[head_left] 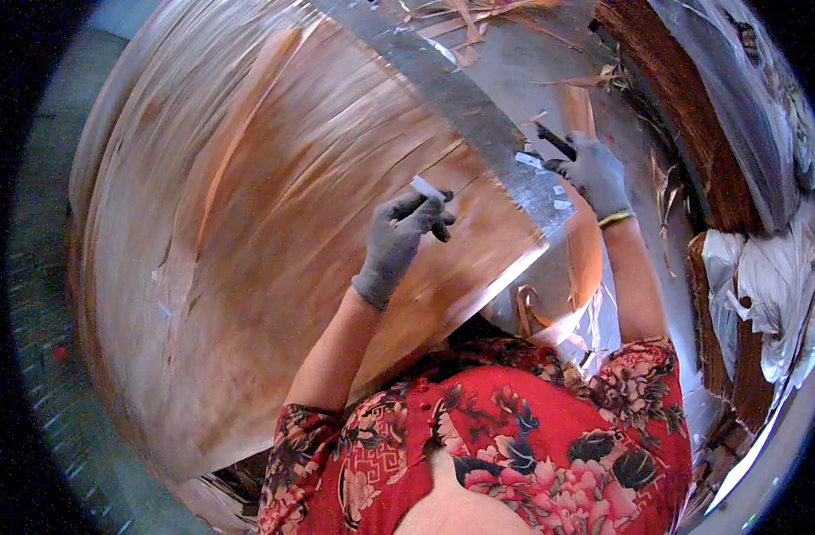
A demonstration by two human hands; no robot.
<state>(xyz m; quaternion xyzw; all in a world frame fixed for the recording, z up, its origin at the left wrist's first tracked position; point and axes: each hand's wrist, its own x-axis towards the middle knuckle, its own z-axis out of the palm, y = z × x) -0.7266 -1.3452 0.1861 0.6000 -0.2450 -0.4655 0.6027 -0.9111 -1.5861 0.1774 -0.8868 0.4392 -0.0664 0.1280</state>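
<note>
My left hand [394, 241], in a grey glove with dark fingertips, is raised over a broad brown wood veneer sheet [336, 152]. A short white strip [428, 188] is pinched between its thumb and fingers. To the right, my right hand [601, 178], in a grey glove with a yellow cuff, is closed round a slim black-handled tool [555, 141] whose far end is too small to make out. By its fingertips, a white piece [528, 160] lies at the edge of a grey metal strip [488, 125], which runs along the veneer's right side. Smaller white bits dot the strip's near end.
Torn veneer scraps [465, 22] lie on the grey floor at the far side. A dark brown stack [666, 80] under clear plastic stands at the right, with crumpled white plastic [755, 285] nearer me. Orange-brown veneer [586, 254] hangs below my right hand.
</note>
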